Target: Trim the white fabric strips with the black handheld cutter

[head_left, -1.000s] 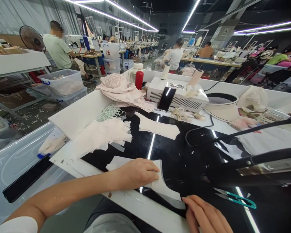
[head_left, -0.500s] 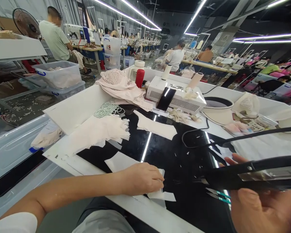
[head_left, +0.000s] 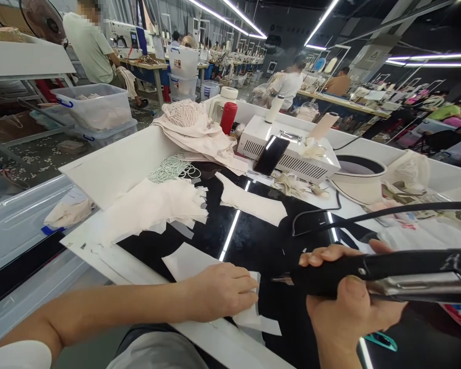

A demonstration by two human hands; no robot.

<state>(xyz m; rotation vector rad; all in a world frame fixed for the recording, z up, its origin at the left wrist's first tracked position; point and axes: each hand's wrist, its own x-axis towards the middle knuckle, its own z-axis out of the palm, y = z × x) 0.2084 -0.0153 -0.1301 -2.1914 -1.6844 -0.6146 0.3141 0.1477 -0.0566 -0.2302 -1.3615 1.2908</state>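
Observation:
My left hand lies over a cream fabric piece at the near edge of the black tabletop. Its fingers are bent together and press on the fabric, hiding part of it. White strips stick out beside and below those fingers. On the right, my right hand is wrapped around a black corded hand tool with a narrow metal tip. That tip points left, a short gap from the fabric under my left hand. Teal thread snips lie partly hidden below my right wrist.
A stack of cream cut pieces lies left, near pale green cord. Another cut piece lies mid-table. Behind stand a white vented box, a phone and a red bottle. The tool's black cable arches at right.
My right hand has moved left with the black tool, bringing its tip closer to my left hand. My left hand stays on the fabric. The view has shifted slightly.

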